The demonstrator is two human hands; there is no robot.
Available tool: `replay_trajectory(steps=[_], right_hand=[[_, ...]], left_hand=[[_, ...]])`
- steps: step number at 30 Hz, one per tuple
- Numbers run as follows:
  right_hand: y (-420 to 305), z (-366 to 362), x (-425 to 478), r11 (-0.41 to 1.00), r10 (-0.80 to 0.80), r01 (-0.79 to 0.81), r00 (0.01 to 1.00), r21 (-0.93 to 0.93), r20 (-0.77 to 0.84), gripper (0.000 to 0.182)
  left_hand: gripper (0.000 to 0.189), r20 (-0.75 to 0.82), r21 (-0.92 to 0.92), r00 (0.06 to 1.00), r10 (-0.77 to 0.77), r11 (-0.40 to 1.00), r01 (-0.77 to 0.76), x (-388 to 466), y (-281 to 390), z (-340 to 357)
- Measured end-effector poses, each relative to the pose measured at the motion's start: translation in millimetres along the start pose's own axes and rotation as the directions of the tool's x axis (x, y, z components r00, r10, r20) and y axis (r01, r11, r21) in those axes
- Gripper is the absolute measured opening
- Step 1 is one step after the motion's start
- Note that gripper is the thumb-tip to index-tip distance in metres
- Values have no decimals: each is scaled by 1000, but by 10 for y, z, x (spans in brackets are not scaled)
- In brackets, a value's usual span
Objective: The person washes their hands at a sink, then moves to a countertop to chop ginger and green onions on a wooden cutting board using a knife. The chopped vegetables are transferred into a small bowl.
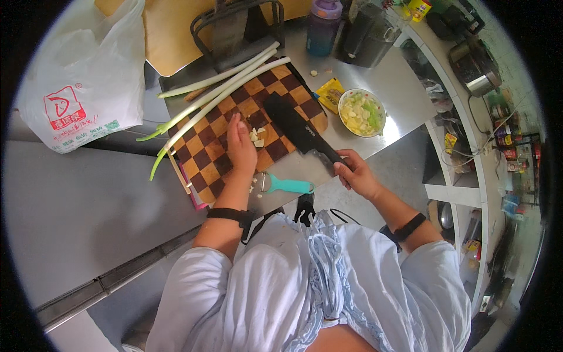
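Observation:
My right hand (355, 174) grips the handle of a black kitchen knife (292, 121). Its broad blade lies over a checkered wooden cutting board (206, 163) and points away from me. On the board's near part, my left hand (243, 143) rests edge-down with straight fingers and holds nothing. Pieces of chopped garlic (257, 137) lie just right of that palm, between it and the blade. Several long scallions (228, 86) lie across the far left of the board, their green ends past its edge.
A teal peeler (288, 185) lies at the counter's near edge among garlic scraps. Right of the board stand a bowl (361, 113) of sliced vegetables and a yellow packet (330, 94). Behind are a purple-blue bottle (324, 28) and a knife rack (237, 26). A plastic bag (88, 79) is at left.

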State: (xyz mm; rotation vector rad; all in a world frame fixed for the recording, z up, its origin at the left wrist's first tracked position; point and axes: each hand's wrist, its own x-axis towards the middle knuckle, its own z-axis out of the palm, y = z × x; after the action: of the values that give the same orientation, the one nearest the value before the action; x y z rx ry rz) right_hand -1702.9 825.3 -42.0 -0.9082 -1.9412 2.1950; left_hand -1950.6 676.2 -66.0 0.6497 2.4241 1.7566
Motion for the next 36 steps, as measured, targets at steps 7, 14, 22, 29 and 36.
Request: replay_trajectory(steps=[7,14,22,29,36], right_hand=[[163,430,163,998,-57,49,984,48,170,30],[90,553,135,981,-10,-28,981,190,195,28],[-313,-1,-268,957,-131,178,970,230,-207,31],[-261,-400,-783,939,-13,199,837,281,-547,32],[-93,-788,-1124,943,10,226,716,245,-698,33]], left_hand=[[40,-53,223,996,65,973,-51,-17,17,303],[35,-63,318,984,164,938,-136,-8,-11,426],[43,181,93,878,443,881,-464,145,912,1267],[45,421,-118,725,546,825,-553,-104,1204,2114],[31,445,-112,833,330,943,-314,-28,929,2115]])
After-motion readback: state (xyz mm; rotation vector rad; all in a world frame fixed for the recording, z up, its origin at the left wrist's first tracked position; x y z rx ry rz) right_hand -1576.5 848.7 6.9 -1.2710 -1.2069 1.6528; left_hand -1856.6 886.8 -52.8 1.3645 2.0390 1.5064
